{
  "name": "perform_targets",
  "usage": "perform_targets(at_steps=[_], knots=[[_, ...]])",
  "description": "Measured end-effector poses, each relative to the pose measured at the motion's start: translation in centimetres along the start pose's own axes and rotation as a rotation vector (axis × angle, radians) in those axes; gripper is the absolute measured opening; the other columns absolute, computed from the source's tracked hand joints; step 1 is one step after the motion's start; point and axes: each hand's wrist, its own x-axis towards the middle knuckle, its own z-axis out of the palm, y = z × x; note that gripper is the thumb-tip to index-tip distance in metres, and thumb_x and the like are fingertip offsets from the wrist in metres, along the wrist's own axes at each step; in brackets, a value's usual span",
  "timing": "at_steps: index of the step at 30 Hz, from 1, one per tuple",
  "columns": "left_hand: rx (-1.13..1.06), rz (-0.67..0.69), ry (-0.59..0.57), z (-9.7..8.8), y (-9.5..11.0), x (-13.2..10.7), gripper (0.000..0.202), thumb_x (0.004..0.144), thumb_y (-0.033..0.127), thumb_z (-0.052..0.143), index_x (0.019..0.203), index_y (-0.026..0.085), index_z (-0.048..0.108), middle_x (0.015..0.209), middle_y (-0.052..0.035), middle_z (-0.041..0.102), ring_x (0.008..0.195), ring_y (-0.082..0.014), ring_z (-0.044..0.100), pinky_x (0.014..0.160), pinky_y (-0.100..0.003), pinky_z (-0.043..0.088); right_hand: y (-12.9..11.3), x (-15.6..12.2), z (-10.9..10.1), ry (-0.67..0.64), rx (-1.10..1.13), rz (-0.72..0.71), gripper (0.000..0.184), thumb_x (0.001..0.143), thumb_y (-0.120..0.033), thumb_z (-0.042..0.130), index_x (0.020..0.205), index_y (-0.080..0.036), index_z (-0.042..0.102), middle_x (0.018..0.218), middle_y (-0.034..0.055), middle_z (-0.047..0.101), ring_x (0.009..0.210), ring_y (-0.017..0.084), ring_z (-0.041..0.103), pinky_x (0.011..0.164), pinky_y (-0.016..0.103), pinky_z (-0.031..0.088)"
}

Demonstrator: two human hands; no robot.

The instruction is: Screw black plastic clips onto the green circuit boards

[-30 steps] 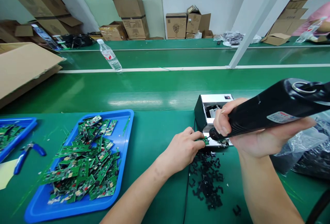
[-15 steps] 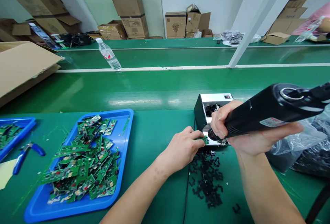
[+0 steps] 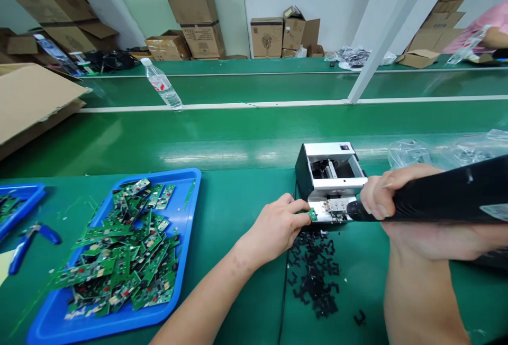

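My left hand pinches a small green circuit board at the front left of a screw feeder, a black and silver box with an open top. Most of the board is hidden by my fingers. My right hand is wrapped round a black electric screwdriver. It lies nearly level, its tip end close to the metal block at the feeder's front. Whether the tip touches the block I cannot tell. Small black plastic pieces are heaped on the green mat just below the feeder.
A blue tray piled with green circuit boards sits to the left. Beyond it lie blue-handled cutters and a second blue tray. A water bottle stands farther back. Clear plastic bags lie right of the feeder.
My right hand has moved right with the electric screwdriver, which now lies flatter and uncovers the feeder's top and front block. My left hand stays at the feeder with the circuit board.
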Motion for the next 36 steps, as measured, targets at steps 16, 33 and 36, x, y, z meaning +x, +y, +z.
perform_targets(at_steps=[16,33,36], knots=[[-0.029,0.001,0.003,0.0,-0.1,-0.1,0.017,0.100,0.014,0.053,0.097,0.022,0.068,0.125,0.0025,0.066,0.097,-0.0190,0.052,0.077,-0.032,0.048,0.3,-1.1,0.2,-0.062,0.062,0.072,0.071,0.074,-0.087,0.058,0.083,-0.019,0.076,0.048,0.0010,0.056,0.033,0.016,0.043,0.033,0.032,0.032],[-0.031,-0.010,-0.003,0.0,0.1,-0.1,0.019,0.102,0.016,0.051,0.098,0.022,0.067,0.126,0.0029,0.065,0.097,-0.0187,0.052,0.077,-0.032,0.048,1.0,-0.5,-0.4,-0.057,0.096,0.064,0.075,0.069,-0.090,0.059,0.086,-0.019,0.077,0.051,0.0011,0.060,0.036,0.015,0.046,0.034,0.030,0.034],[-0.031,-0.007,-0.010,0.0,0.0,-0.1,0.018,0.102,0.016,0.051,0.098,0.022,0.068,0.126,0.0018,0.066,0.097,-0.0191,0.052,0.077,-0.032,0.047,1.2,-0.4,-0.7,-0.047,0.084,0.057,0.074,0.069,-0.089,0.059,0.085,-0.019,0.077,0.050,0.0010,0.060,0.036,0.015,0.046,0.034,0.030,0.034]])
